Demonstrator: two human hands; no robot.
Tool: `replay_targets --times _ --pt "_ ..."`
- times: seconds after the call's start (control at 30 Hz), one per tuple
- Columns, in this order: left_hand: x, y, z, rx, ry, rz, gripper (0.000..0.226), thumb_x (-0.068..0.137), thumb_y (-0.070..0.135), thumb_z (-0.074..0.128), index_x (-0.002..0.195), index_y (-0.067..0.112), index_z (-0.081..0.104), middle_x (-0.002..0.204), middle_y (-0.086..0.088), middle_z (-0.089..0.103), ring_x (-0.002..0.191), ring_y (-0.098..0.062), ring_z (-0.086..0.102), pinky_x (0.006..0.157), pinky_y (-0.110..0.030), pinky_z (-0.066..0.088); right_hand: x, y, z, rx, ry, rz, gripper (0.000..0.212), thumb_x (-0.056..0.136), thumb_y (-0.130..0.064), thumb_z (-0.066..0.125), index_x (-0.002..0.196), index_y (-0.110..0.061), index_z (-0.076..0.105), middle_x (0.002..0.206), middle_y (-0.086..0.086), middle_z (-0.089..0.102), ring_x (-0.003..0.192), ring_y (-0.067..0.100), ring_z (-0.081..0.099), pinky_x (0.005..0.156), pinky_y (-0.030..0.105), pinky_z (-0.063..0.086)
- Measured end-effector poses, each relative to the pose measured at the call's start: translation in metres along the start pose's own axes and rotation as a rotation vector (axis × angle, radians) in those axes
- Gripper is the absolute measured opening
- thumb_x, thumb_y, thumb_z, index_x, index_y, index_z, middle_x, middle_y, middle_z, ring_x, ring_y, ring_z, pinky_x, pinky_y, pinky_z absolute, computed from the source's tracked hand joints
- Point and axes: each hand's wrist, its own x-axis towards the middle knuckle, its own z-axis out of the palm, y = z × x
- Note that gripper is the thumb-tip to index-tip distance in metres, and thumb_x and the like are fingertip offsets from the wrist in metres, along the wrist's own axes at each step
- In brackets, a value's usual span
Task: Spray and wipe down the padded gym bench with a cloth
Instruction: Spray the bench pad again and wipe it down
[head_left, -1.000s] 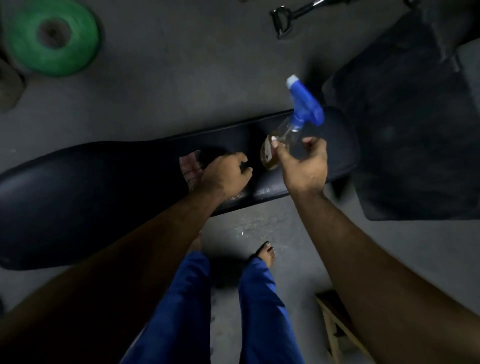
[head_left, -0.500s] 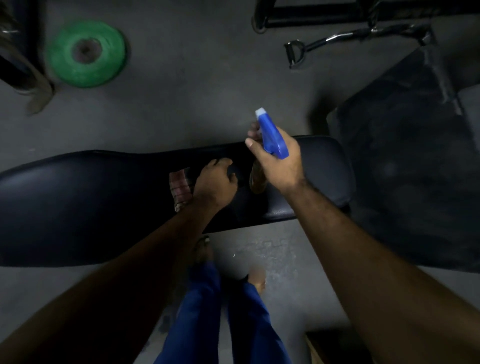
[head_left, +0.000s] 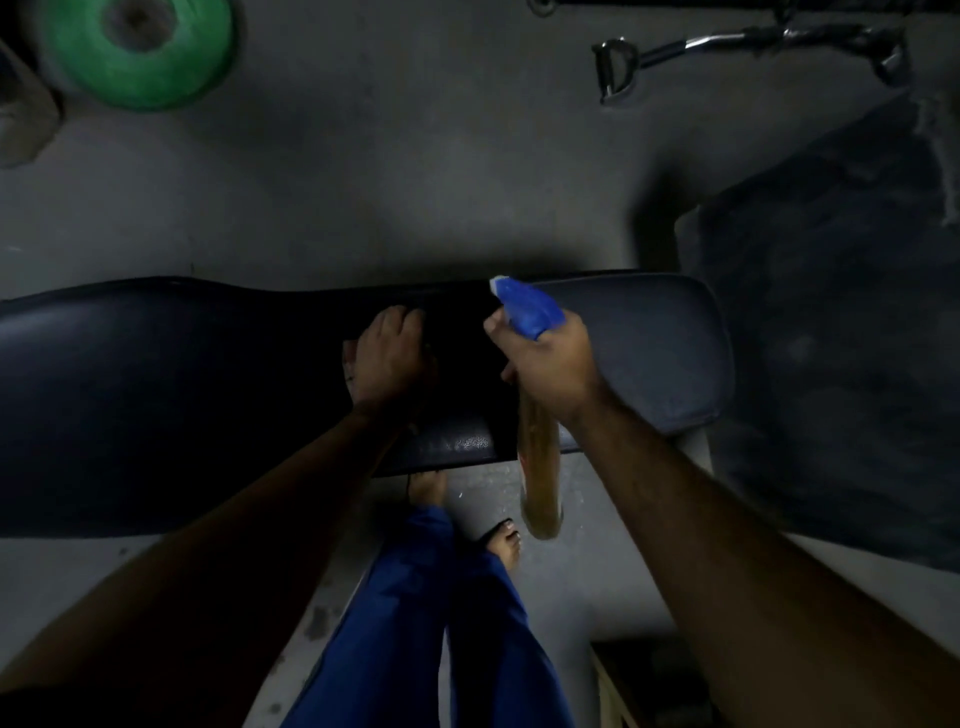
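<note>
- Over the middle of the long black padded gym bench (head_left: 156, 395), both bare hands are in play, and this surface runs left to right across the view, long axis side to side
- Right hand (head_left: 550, 364) has its grip clenched around the neck of a clear plastic spray bottle with a blue trigger head (head_left: 527, 309); the nozzle points up and to the left, toward the far edge of the surface, while the bottle body hangs down toward the person
- Inside that bottle, amber-yellow liquid (head_left: 540, 493) shows along the visible length of the body; how full it is I cannot judge exactly
- Left hand (head_left: 387, 358) lies knuckles-up on the dark centre of the pad, just left of the bottle, fingers curled; the cloth is not clearly visible in this gloom, so whether this grip clasps it I cannot tell
- Key relation: the nozzle sits just right of the left hand, so the unsprayed stretch by that hand is nearest, and the left hand is closer to the long run of pad stretching away to the left
- A small patch of pale glints (head_left: 470, 442) near the front edge looks like wet spray, though that is a judgement
- Step in hand, as I read it: spraying, with wiping to follow along the long axis
- Off on the grey floor, a green round weight plate (head_left: 137, 49) lies well apart from all this
</note>
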Motion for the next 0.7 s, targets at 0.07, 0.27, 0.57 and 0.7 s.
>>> replay_targets --times 0.07,0.27,0.57,0.7 --pt "0.006 -0.008 0.012 -0.012 -0.026 0.041 0.047 0.08 0.028 0.045 0.117 0.003 0.06 0.123 -0.021 0.06 0.116 -0.038 0.056 0.094 -0.047 0.046 0.005 0.004 0.011 -0.026 -0.003 0.05 0.015 0.084 -0.026 0.077 0.074 -0.023 0.066 0.058 -0.011 0.062 0.048 0.009 0.059 0.053 0.031 0.053" --pt "0.001 -0.018 0.035 0.089 -0.094 0.099 0.069 0.085 0.046 0.053 0.138 0.002 0.046 0.146 -0.023 0.042 0.139 -0.037 0.036 0.113 -0.047 0.029 0.013 0.0 0.027 -0.281 -0.054 0.107 0.021 0.088 -0.042 0.07 0.094 -0.022 0.067 0.081 -0.002 0.068 0.077 0.022 0.068 0.071 0.034 0.055" --pt "-0.004 0.002 0.042 0.179 -0.086 0.13 0.069 0.088 0.042 0.039 0.14 -0.003 0.041 0.148 -0.026 0.038 0.141 -0.037 0.031 0.118 -0.049 0.019 -0.005 0.011 0.022 -0.391 0.025 0.166 0.026 0.09 -0.041 0.067 0.095 -0.015 0.068 0.082 0.003 0.064 0.079 0.025 0.065 0.065 0.028 0.045" --pt "-0.013 0.027 0.058 0.074 -0.071 0.125 0.068 0.089 0.04 0.026 0.139 -0.002 0.044 0.147 -0.025 0.04 0.141 -0.037 0.032 0.117 -0.048 0.022 -0.006 0.028 0.011 -0.268 -0.003 0.179 0.018 0.086 -0.042 0.07 0.09 -0.025 0.066 0.086 0.003 0.072 0.081 0.025 0.07 0.075 0.041 0.059"
